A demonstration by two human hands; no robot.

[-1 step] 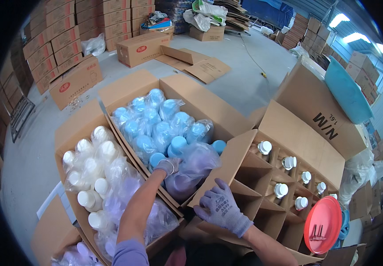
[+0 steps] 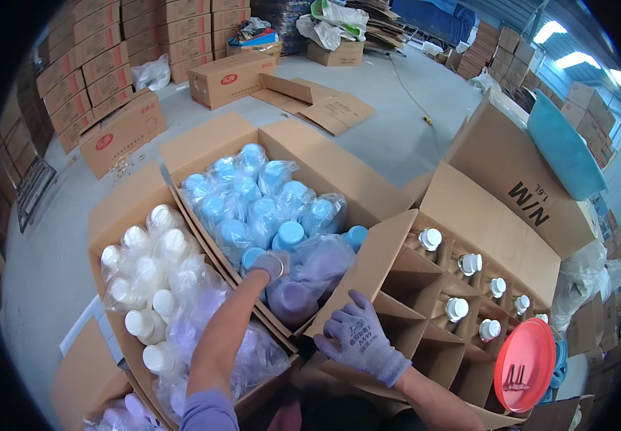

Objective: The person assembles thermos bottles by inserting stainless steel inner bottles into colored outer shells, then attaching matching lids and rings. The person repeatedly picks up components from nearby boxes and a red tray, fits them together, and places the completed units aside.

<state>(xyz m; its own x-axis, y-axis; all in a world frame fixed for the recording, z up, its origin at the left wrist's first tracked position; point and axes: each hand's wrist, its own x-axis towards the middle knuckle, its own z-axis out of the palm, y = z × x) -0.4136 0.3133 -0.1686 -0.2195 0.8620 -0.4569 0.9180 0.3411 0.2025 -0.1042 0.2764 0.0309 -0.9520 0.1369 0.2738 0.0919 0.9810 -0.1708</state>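
My left hand (image 2: 271, 266), in a grey glove, reaches into the middle carton (image 2: 339, 169) and is curled around a blue-capped bottle (image 2: 253, 257). Around it lie more blue-capped bottles (image 2: 267, 205) and a crumpled clear plastic bag (image 2: 317, 269). My right hand (image 2: 359, 339), also gloved, lies flat with its fingers spread on the inner flap (image 2: 368, 266) of a divided carton (image 2: 425, 316). That hand holds nothing. Several white-capped bottles (image 2: 457, 309) stand upright in the carton's cardboard cells.
A carton of white bottles in plastic (image 2: 149, 287) stands at my left. A red round lid (image 2: 524, 363) leans at the lower right, and a blue basin (image 2: 562, 147) rests on boxes behind. Stacked cartons (image 2: 87, 65) and flattened cardboard (image 2: 325, 104) sit on the grey floor.
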